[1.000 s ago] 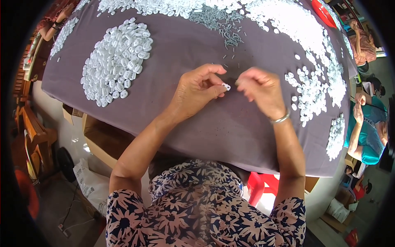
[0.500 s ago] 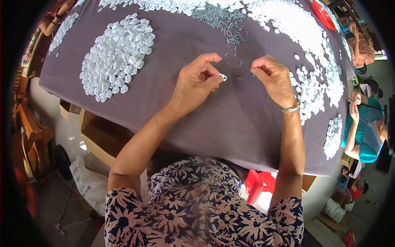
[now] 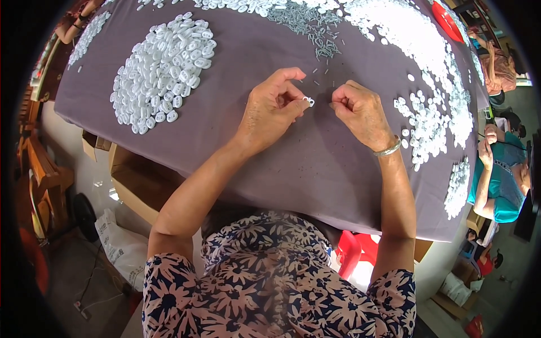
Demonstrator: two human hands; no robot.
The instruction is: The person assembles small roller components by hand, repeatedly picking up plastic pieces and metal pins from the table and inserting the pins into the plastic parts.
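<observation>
My left hand (image 3: 271,108) pinches a small white plastic piece (image 3: 308,101) with a round opening between thumb and forefinger, its other fingers curled behind. To its right, my right hand (image 3: 360,115) is closed in a pinch, a short gap away from the white piece. Whatever its fingertips hold is too small or hidden to make out. A few loose grey pins (image 3: 315,71) lie on the dark cloth just beyond both hands, leading up to a heap of such pins (image 3: 310,25).
A mound of white oval pieces (image 3: 163,73) stands at the left. White pieces (image 3: 389,28) spread across the far right, with smaller groups (image 3: 422,127) beside my right wrist. A red dish (image 3: 449,22) sits at the far right. A person in teal (image 3: 510,174) is at the right edge.
My right hand has moved left, closer to my left hand, still pinched. My left hand keeps its hold on the white piece and has barely shifted.
</observation>
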